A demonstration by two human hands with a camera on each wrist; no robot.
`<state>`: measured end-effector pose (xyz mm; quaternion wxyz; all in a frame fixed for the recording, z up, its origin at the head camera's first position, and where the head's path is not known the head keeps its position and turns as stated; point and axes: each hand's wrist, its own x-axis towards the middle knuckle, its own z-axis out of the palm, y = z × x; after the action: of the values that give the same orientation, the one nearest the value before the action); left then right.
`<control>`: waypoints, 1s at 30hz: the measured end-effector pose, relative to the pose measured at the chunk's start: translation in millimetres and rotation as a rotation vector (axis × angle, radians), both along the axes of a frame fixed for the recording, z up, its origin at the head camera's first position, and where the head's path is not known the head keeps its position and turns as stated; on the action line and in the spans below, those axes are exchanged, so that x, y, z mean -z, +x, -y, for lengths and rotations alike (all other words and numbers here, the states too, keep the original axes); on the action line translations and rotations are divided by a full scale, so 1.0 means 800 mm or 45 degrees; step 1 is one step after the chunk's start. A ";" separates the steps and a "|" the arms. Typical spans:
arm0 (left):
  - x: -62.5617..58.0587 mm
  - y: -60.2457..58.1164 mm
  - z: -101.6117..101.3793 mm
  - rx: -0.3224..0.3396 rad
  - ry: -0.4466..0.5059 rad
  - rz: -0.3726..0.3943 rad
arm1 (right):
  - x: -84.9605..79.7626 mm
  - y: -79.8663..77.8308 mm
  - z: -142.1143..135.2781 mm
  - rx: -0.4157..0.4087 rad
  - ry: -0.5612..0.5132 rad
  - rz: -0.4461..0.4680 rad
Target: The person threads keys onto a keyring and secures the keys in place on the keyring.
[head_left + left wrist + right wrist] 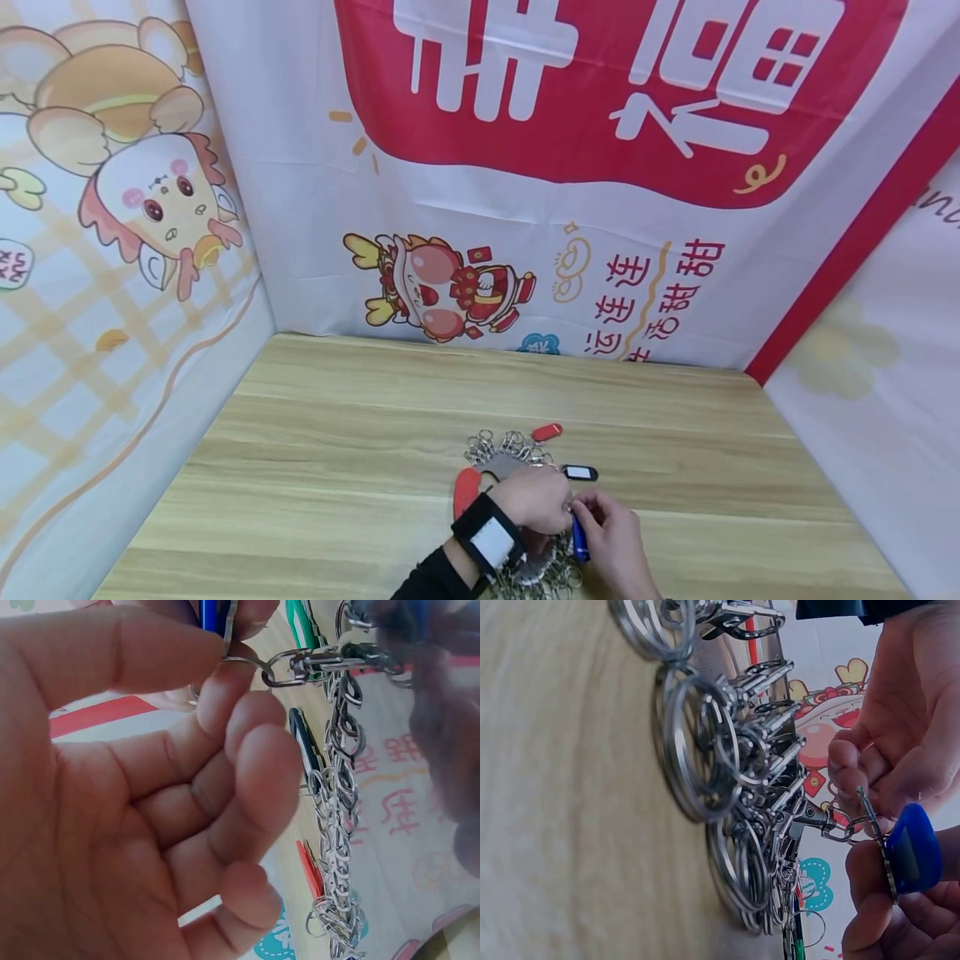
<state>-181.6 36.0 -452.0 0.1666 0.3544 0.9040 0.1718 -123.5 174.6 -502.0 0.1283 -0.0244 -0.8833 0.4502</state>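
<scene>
In the head view, my left hand (534, 497) reaches over a grey disc-shaped holder (504, 463) edged with many metal clasps and rings. In the left wrist view, its thumb and forefinger pinch a metal split ring (251, 661), linked to a swivel clasp (315, 664) on the holder. My right hand (617, 535) is close beside it and holds a blue key tag (579, 540) together with a key (877, 841), seen edge-on in the right wrist view. That ring joins the clasp near the fingertips. The left hand hides part of the holder.
A red tag (547, 432) and a black tag with a white label (580, 472) lie along the holder's far and right sides. An orange-red piece (466, 490) is at its left. The wooden table (337, 467) meets printed cloth walls (300, 208).
</scene>
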 end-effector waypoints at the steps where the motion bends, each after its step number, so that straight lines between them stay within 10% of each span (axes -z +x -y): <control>1: 0.000 0.000 0.000 0.005 0.008 -0.004 | 0.000 0.000 0.000 0.005 0.001 0.002; 30: 0.001 -0.001 0.000 -0.011 0.063 -0.045 | -0.003 -0.001 0.004 0.040 -0.013 0.047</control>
<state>-182.3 35.7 -453.0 0.1410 0.3576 0.9037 0.1885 -124.3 171.5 -499.9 0.1189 -0.0472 -0.8828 0.4521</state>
